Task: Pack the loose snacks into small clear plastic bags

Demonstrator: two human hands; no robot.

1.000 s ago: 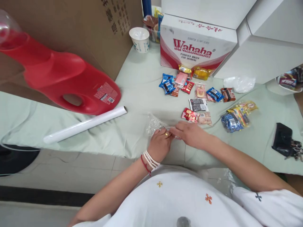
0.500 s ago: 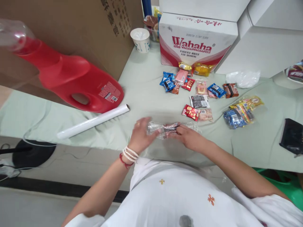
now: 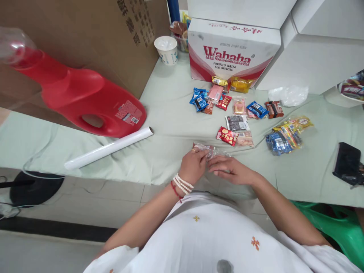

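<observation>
My left hand point(image 3: 193, 167) is closed over a small bundle in clear plastic film point(image 3: 209, 149) near the table's front edge. Reddish-brown wrappers show through the film; most of the bundle is hidden by my fingers. Beside it on the right, my right hand point(image 3: 231, 169) lies with its fingers stretched out and the tips at the film's lower edge. Just beyond the bundle lie a red snack packet point(image 3: 226, 136), a pale pink packet point(image 3: 245, 138) and a grey packet point(image 3: 237, 123). A film-wrapped bundle of blue and yellow packets point(image 3: 280, 142) rests farther right.
A white roll point(image 3: 108, 148) and a big red jug point(image 3: 93, 98) stand at the left. At the back are a paper cup point(image 3: 166, 50), a Wahaha carton point(image 3: 233, 49), more small packets point(image 3: 199, 101) and crumpled clear plastic point(image 3: 288, 95). A black device point(image 3: 347, 161) lies far right.
My left hand has moved right and closed over the bundle, which is now bunched up smaller. My right hand's fingers have loosened and straightened, and it has shifted slightly right.
</observation>
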